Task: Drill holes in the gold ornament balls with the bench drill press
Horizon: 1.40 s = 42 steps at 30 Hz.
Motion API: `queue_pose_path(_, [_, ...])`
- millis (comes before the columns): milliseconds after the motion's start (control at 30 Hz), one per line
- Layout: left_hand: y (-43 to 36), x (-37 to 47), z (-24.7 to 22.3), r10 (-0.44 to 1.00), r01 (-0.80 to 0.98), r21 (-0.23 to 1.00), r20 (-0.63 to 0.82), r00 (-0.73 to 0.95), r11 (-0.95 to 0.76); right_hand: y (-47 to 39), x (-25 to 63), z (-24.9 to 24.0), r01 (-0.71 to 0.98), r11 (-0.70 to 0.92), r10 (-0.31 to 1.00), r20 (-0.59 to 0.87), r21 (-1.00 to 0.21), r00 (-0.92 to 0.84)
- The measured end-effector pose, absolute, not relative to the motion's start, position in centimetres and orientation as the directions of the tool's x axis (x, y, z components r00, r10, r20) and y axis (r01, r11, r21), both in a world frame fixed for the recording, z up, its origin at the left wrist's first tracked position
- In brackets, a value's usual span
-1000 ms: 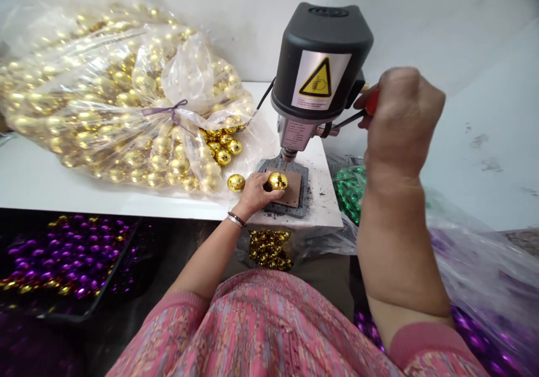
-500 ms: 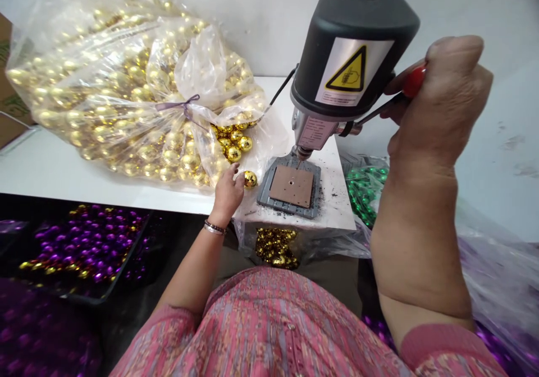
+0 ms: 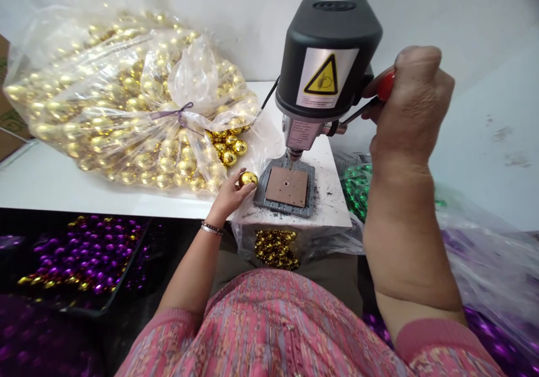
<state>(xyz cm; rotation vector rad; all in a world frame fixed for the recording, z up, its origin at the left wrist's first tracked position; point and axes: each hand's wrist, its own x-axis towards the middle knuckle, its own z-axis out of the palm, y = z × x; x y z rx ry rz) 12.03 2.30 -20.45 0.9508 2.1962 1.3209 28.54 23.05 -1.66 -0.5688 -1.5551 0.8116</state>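
Between the thumb and fingers of my left hand (image 3: pixel 231 196) is a shiny gold ball (image 3: pixel 248 180), just left of the drill press base (image 3: pixel 256 202). My right hand (image 3: pixel 415 99) is closed around the red-knobbed lever (image 3: pixel 386 85) of the black bench drill press (image 3: pixel 330 51). Under the drill bit (image 3: pixel 292 164) lies a square brown plate (image 3: pixel 287 188) with a small hole, and no ball sits on it. Several more gold balls (image 3: pixel 229 157) spill from the mouth of a big clear plastic bag (image 3: pixel 122 113) behind my left hand.
Dark shavings (image 3: pixel 322 189) are scattered on the white table (image 3: pixel 63 189) around the base. Below its front edge hangs a bag of gold balls (image 3: pixel 275 248). Purple balls (image 3: pixel 84 256) fill a dark crate at lower left. A bag of green balls (image 3: pixel 357 189) stands right of the table.
My left hand has closed on the gold ball that lay beside it. The view has shifted a little; my right hand stays on the lever.
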Motion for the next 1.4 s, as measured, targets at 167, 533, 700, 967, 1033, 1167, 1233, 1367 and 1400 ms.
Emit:
queue_pose_path(167, [4.0, 13.7, -19.1, 0.786, -0.016, 0.986, -0.141, -0.602, 0.165, 22.9, 28.7, -1.7, -0.087, 0.648, 0.740, 0.653, -0.756, -0.160])
queue_pose_path(533, [9.0, 14.8, -17.6, 0.847, 0.304, 0.887, -0.159, -0.507, 0.348, 22.9, 28.7, -1.4, -0.035, 0.622, 0.762, 0.615, -0.782, -0.205])
queue_pose_path(700, [9.3, 15.1, -17.4, 0.854, 0.559, 0.751, -0.014, -0.520, 0.352, 22.6, 28.9, -1.6, -0.072, 0.640, 0.738, 0.638, -0.765, -0.220])
queue_pose_path(967, [10.4, 15.7, -18.4, 0.891, 0.614, 0.737, 0.035, -0.452, 0.283, 22.1, 29.5, -1.8, -0.060, 0.615, 0.756, 0.609, -0.787, -0.241])
queue_pose_path(1033, [10.5, 15.6, -18.9, 0.884, 0.565, 0.769, -0.001, -0.467, 0.299, 21.3, 30.3, -2.1, -0.062, 0.636, 0.733, 0.627, -0.769, -0.263])
queue_pose_path(1167, [10.5, 15.6, -19.4, 0.875, 0.530, 0.789, -0.018, -0.483, 0.309, 19.4, 31.9, -3.6, 0.032, 0.698, 0.688, 0.658, -0.715, -0.306])
queue_pose_path(1233, [10.5, 15.6, -19.5, 0.878, 0.532, 0.792, -0.008, -0.479, 0.298, 18.7, 32.5, -4.8, 0.063, 0.724, 0.670, 0.679, -0.686, -0.301])
queue_pose_path(1367, [10.4, 15.7, -19.5, 0.881, 0.526, 0.803, 0.001, -0.474, 0.282, 18.1, 32.9, -7.7, 0.088, 0.813, 0.574, 0.770, -0.575, -0.278])
queue_pose_path(1400, [10.4, 15.7, -19.6, 0.879, 0.525, 0.803, 0.003, -0.476, 0.282, 18.1, 33.0, -8.4, 0.106, 0.831, 0.553, 0.787, -0.547, -0.274])
